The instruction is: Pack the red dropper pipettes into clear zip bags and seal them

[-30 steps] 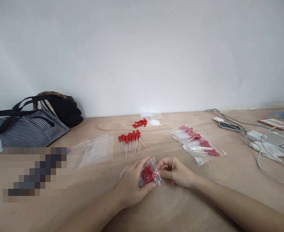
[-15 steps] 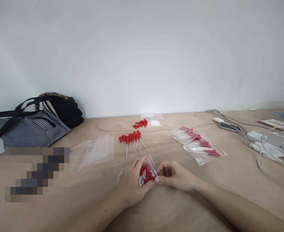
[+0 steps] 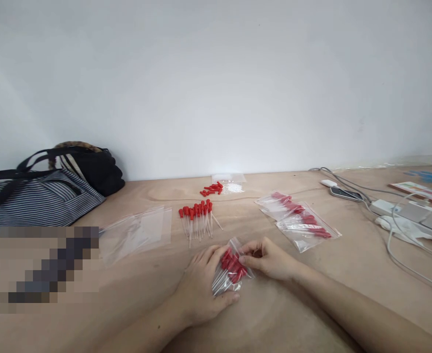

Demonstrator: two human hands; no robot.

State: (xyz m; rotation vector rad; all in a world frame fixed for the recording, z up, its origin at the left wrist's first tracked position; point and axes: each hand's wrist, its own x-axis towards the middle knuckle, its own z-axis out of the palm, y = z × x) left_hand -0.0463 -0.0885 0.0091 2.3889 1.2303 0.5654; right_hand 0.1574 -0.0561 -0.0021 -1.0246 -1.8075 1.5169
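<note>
Near the front edge of the tabletop (image 3: 311, 304), the left hand (image 3: 201, 284) lay over a small clear zip bag of red-capped droppers (image 3: 232, 269), its grip holding the bag against the wood. The right hand (image 3: 269, 259) pinched the bag's upper right edge between thumb and fingertips. Just beyond the hands lay a loose row of red-capped droppers (image 3: 198, 219), with empty clear bags (image 3: 138, 230) to its left and two filled bags (image 3: 298, 219) to its right. A striped tote bag (image 3: 39, 196) sat at the left rear corner; cables (image 3: 395, 235) ran along the right edge.
</note>
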